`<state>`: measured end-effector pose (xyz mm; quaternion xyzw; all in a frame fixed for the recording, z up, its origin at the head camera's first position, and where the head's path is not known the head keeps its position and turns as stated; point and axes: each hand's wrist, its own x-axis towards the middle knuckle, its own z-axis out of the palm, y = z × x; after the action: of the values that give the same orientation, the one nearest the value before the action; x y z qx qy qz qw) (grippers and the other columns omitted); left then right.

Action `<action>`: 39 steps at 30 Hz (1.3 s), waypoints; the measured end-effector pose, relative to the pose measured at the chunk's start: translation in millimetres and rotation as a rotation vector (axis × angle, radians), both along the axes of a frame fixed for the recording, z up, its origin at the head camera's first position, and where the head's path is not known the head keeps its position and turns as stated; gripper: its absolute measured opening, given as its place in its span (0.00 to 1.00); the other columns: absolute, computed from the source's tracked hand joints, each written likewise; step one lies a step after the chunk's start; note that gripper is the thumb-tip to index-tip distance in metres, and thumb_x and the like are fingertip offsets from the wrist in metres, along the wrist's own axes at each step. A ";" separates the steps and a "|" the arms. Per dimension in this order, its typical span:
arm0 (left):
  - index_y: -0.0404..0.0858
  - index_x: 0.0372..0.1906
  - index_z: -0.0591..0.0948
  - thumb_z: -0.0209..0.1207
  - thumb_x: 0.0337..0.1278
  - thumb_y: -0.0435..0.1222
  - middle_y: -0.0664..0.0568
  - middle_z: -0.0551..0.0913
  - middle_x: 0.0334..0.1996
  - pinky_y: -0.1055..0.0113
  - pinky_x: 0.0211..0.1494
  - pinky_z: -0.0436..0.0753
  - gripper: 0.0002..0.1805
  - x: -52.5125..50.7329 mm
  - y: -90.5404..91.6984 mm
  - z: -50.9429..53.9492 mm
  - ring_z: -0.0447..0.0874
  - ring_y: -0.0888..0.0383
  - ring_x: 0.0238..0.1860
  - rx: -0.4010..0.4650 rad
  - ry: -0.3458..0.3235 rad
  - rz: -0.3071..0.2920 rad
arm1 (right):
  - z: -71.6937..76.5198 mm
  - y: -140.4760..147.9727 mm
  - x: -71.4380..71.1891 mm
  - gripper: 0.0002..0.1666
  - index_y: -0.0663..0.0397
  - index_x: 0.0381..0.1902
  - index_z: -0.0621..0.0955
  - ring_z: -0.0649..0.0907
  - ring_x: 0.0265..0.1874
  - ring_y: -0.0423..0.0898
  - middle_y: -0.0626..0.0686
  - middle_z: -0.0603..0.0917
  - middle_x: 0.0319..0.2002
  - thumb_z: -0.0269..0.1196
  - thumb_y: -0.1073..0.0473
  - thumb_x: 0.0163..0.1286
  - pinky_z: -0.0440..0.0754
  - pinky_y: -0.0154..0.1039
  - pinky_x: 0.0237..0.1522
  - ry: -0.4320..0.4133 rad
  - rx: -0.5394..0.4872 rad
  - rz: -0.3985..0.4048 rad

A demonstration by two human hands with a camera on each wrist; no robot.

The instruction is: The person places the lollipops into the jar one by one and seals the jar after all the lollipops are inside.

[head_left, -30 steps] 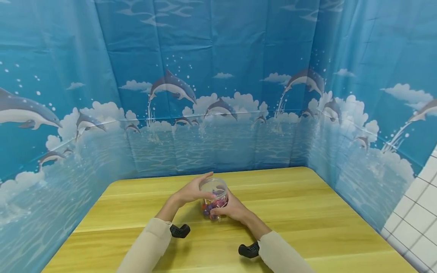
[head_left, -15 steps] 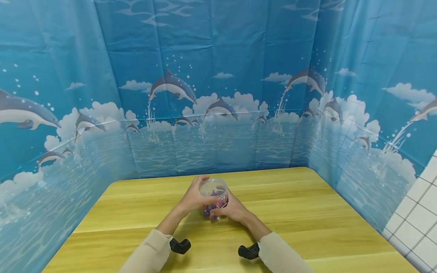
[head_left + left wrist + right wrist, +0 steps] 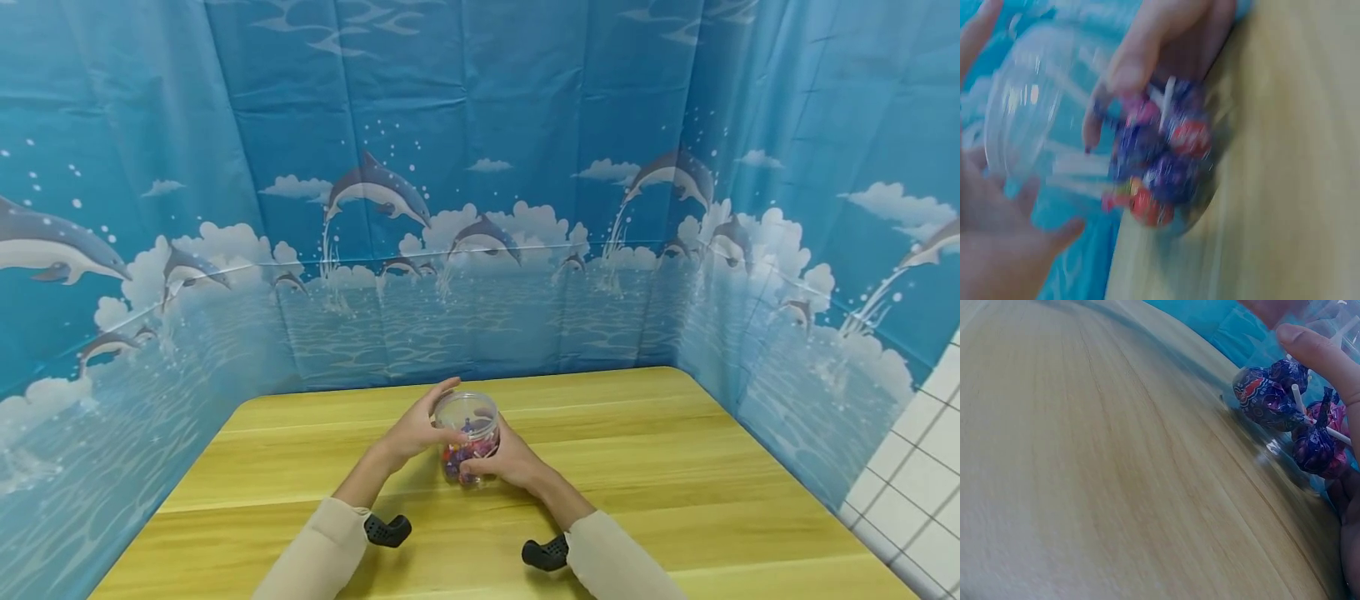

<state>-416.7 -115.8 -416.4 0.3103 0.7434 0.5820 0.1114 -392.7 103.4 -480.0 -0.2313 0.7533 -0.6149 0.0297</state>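
A clear round plastic jar stands on the table, its lower part filled with wrapped lollipops in purple, red and pink. From the right side, my right hand grips the jar's body, thumb across the front. My left hand is spread beside the jar's rim, fingers fairly straight and thumb in front. In the left wrist view a gap shows between that thumb and the jar wall. Whether a clear lid sits on the rim, I cannot tell. Purple lollipops show through the wall under my right thumb.
The yellow wood-grain table extends around the jar on all sides. Behind it and along both sides hangs a blue dolphin-print curtain. Black wrist mounts jut inward from both sleeves.
My left hand turned inward around the jar's rim, then swung back outward with its fingers loosened and spread. The right hand keeps its grip, and the jar shifted very slightly left.
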 end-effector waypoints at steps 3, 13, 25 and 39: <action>0.44 0.81 0.59 0.79 0.49 0.50 0.40 0.60 0.75 0.45 0.61 0.76 0.58 12.0 8.5 2.1 0.69 0.40 0.66 -0.069 0.122 0.165 | -0.8 0.8 -1.0 0.63 0.47 0.83 0.50 0.75 0.65 0.52 0.55 0.70 0.71 0.77 0.54 0.63 0.72 0.54 0.66 0.015 0.018 -0.014; 0.49 0.79 0.64 0.74 0.59 0.43 0.49 0.61 0.76 0.41 0.64 0.72 0.46 -3.2 -8.3 1.5 0.62 0.42 0.73 -0.102 0.037 0.054 | -2.1 -2.0 -1.0 0.61 0.45 0.82 0.53 0.77 0.62 0.51 0.55 0.73 0.67 0.78 0.55 0.62 0.74 0.53 0.64 0.004 0.010 -0.018; 0.43 0.82 0.58 0.75 0.56 0.48 0.43 0.59 0.78 0.42 0.65 0.71 0.54 0.6 -4.0 11.0 0.62 0.37 0.73 -0.173 0.048 0.023 | -0.3 -1.8 2.4 0.64 0.50 0.83 0.50 0.76 0.64 0.53 0.57 0.71 0.70 0.78 0.52 0.62 0.74 0.55 0.64 0.011 0.036 -0.048; 0.37 0.79 0.63 0.79 0.53 0.44 0.45 0.64 0.77 0.42 0.69 0.68 0.53 -17.3 -4.1 2.3 0.62 0.43 0.75 -0.074 0.080 -0.069 | -1.5 0.3 -1.4 0.61 0.42 0.82 0.55 0.79 0.60 0.50 0.53 0.74 0.66 0.79 0.53 0.60 0.75 0.53 0.63 -0.017 0.035 -0.038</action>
<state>-434.0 -119.9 -414.1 0.3543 0.7571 0.5372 0.1130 -394.1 103.7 -481.5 -0.2113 0.7679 -0.6041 0.0282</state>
